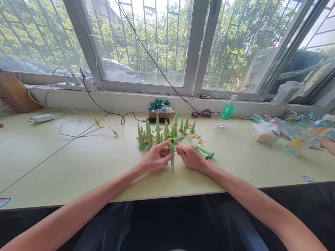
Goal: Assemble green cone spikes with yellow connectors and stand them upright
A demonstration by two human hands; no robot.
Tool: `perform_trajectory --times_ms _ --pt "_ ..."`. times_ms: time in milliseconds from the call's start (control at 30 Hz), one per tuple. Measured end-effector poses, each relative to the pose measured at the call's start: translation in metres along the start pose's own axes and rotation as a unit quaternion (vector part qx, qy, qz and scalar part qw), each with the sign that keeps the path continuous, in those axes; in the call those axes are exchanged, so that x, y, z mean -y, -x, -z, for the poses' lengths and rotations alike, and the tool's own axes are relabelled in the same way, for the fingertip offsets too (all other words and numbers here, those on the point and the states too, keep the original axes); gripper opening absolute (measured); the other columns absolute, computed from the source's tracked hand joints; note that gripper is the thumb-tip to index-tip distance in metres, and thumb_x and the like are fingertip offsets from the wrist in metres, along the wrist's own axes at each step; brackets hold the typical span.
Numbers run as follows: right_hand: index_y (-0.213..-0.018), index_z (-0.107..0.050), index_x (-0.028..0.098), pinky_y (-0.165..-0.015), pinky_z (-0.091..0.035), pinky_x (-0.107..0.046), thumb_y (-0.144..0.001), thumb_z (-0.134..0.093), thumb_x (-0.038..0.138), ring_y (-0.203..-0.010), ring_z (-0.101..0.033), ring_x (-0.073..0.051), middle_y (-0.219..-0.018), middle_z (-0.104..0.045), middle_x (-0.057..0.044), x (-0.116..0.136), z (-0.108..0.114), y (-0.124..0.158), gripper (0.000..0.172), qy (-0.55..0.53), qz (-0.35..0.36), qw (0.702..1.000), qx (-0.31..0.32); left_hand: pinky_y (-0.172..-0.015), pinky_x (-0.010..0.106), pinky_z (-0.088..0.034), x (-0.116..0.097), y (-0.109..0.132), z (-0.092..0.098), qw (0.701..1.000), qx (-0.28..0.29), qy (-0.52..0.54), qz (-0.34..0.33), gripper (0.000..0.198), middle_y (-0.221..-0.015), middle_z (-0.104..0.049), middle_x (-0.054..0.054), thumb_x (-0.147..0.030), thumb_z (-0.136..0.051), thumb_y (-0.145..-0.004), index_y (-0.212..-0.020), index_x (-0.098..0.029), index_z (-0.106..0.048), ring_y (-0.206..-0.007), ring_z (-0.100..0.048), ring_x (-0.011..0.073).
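Pale green counter [78, 164] under a wide barred window carries everything. Near the middle of its front edge, the left hand [156, 157] and right hand [191, 157] together pinch one green plastic cone-shaped spike [172, 161], tip towards that edge. Just behind them stand upright green spikes [149, 137], more than a dozen and too crowded to count exactly, with small yellow plastic connectors [196, 137] among them. About three flat-lying green spikes [205, 152] touch the right hand's far side. Toward the back edge there is one small cardboard box [160, 114] holding crumpled green plastic, one black phone [158, 121], and one clear bottle with a green label [226, 111].
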State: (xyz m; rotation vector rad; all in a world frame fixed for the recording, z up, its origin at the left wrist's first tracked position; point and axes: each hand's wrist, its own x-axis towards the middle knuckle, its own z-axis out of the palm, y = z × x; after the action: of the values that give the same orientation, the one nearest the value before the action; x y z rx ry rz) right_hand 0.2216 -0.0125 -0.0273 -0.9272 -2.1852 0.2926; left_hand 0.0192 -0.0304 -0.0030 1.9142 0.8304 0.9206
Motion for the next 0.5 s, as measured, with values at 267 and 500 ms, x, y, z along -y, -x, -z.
perform_trajectory --times_ms 267,500 --pt "-0.067 -0.047 0.019 -0.054 -0.031 -0.026 -0.104 -0.029 0.041 -0.049 -0.041 -0.011 -0.056 -0.048 0.001 0.0013 0.0009 -0.0001 0.046 -0.005 0.0 1.0 0.001 -0.044 0.02 -0.045 -0.0005 -0.0001 0.0003 1.0 0.0 -0.008 0.0 0.033 -0.059 -0.057 -0.004 -0.041 -0.063 -0.088 -0.109 -0.018 -0.05 -0.046 -0.054 0.0097" --pt "-0.067 -0.046 0.019 -0.054 -0.03 -0.026 -0.104 -0.028 0.043 -0.049 -0.041 -0.011 -0.056 -0.047 0.001 0.0013 0.0004 0.0002 0.047 -0.003 -0.004 1.0 0.002 -0.046 0.02 -0.045 -0.0001 -0.0002 0.0007 1.0 0.003 -0.012 -0.001 0.031 -0.06 -0.057 -0.005 -0.039 -0.062 -0.089 -0.108 -0.018 -0.049 -0.046 -0.055 0.01"
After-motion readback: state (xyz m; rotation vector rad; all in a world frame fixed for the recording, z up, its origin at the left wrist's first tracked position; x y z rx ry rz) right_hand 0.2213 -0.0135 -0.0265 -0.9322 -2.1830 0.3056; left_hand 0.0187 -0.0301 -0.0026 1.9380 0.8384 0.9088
